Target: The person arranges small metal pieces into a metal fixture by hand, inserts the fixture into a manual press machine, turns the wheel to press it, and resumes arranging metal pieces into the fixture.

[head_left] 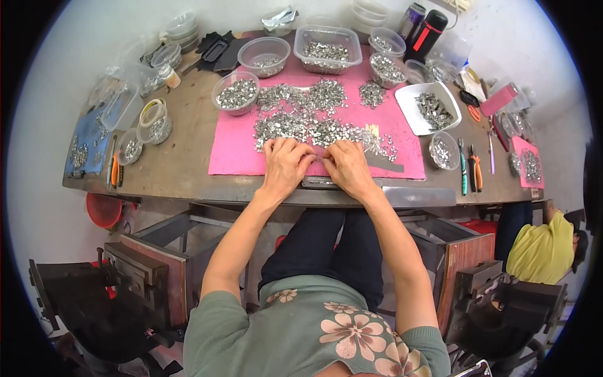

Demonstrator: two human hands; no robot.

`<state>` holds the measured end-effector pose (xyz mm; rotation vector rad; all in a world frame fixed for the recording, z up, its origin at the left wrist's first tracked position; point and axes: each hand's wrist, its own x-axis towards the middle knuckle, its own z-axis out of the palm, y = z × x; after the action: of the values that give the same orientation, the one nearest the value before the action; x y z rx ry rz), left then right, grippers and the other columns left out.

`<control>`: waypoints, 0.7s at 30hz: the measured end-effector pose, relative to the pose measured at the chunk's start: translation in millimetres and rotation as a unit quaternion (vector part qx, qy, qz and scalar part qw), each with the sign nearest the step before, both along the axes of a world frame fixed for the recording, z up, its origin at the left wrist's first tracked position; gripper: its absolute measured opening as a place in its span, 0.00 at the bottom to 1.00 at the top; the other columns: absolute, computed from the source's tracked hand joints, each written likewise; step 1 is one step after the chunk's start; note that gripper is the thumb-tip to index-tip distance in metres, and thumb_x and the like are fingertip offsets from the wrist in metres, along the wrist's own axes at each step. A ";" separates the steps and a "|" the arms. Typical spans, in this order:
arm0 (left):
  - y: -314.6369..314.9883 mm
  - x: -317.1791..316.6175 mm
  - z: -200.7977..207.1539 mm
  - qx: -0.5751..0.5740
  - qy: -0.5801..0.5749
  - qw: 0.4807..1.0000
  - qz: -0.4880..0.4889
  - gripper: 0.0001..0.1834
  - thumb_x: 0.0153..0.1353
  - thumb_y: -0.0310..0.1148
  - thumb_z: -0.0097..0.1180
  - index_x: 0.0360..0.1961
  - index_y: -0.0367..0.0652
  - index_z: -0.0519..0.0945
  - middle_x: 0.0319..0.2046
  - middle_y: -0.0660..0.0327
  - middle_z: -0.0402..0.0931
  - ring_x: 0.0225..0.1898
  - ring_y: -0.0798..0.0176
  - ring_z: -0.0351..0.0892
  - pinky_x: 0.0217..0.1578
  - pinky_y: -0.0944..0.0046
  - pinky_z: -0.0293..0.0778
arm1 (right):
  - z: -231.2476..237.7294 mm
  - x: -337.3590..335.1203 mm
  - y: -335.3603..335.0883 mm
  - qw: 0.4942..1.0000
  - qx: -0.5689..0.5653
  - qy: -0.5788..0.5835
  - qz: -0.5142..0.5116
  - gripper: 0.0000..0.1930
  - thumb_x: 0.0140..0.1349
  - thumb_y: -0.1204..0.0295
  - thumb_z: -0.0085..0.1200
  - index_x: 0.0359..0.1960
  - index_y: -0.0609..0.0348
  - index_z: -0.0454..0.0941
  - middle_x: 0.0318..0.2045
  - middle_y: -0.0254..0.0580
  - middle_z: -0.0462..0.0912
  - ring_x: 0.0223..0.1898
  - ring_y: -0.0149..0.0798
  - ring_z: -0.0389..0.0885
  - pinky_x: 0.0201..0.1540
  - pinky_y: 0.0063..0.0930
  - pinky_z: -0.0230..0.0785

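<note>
Both of my hands meet near the front edge of a pink mat [235,151] on the workbench. My left hand [286,164] has its fingers curled, with thumb and forefinger pinched. Facing it, my right hand [348,164] is pinched the same way. Whatever sits between the fingertips is too small to make out. Just beyond my fingers lie heaps of small shiny silver metal pieces [301,122]. A dark flat metal bar [314,183] lies below my hands at the bench edge.
Clear tubs of metal pieces, such as a round bowl [236,94] and a rectangular tub [328,50], stand behind. A white tray [428,108], orange-handled pliers [475,173] and a small bowl [444,151] are at right. Another person [540,251] in yellow sits far right.
</note>
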<state>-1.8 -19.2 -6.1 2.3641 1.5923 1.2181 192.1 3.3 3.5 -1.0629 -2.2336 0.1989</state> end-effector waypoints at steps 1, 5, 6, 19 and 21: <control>0.6 -0.5 -0.8 0.001 -0.020 1.000 -0.001 0.05 0.58 0.34 0.69 0.34 0.49 0.86 0.31 0.67 0.78 0.40 0.60 0.74 0.52 0.54 0.60 | 3.8 3.9 -1.6 1.000 0.001 -0.001 -0.002 0.05 0.57 0.74 0.64 0.32 0.56 0.79 0.29 0.38 0.77 0.37 0.43 0.77 0.44 0.40 0.63; -7.4 -16.6 -2.8 -0.013 -0.020 1.000 0.011 0.04 0.58 0.33 0.69 0.32 0.49 0.85 0.30 0.66 0.76 0.42 0.59 0.74 0.54 0.51 0.59 | 13.4 35.9 -7.6 0.998 0.012 -0.043 -0.039 0.05 0.57 0.75 0.62 0.32 0.56 0.77 0.32 0.41 0.78 0.40 0.46 0.77 0.45 0.41 0.63; -8.6 -17.5 -1.4 -0.014 -0.020 1.000 0.011 0.04 0.58 0.33 0.69 0.32 0.49 0.85 0.30 0.66 0.76 0.42 0.59 0.74 0.54 0.51 0.59 | 10.3 44.5 -8.3 0.996 0.019 -0.076 -0.052 0.05 0.57 0.74 0.62 0.32 0.56 0.77 0.32 0.41 0.78 0.40 0.46 0.77 0.45 0.42 0.63; -6.3 -9.1 2.3 -0.002 0.039 0.998 -0.042 0.04 0.59 0.35 0.68 0.33 0.50 0.86 0.32 0.67 0.78 0.42 0.62 0.75 0.55 0.52 0.59 | 5.7 53.8 -6.9 0.995 -0.082 -0.045 -0.015 0.03 0.59 0.72 0.64 0.34 0.55 0.84 0.33 0.42 0.78 0.41 0.48 0.78 0.46 0.43 0.65; -6.4 -9.9 0.3 -0.008 0.032 0.998 -0.048 0.03 0.59 0.34 0.68 0.34 0.51 0.87 0.32 0.67 0.77 0.42 0.62 0.75 0.55 0.53 0.59 | 4.5 54.1 -6.9 0.995 -0.084 -0.047 -0.016 0.03 0.60 0.73 0.63 0.34 0.57 0.83 0.32 0.43 0.79 0.40 0.48 0.78 0.46 0.43 0.65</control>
<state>-11.7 -25.6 -5.8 2.4624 1.4794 1.1189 246.2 -3.6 7.9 -1.2189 -2.3137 0.3352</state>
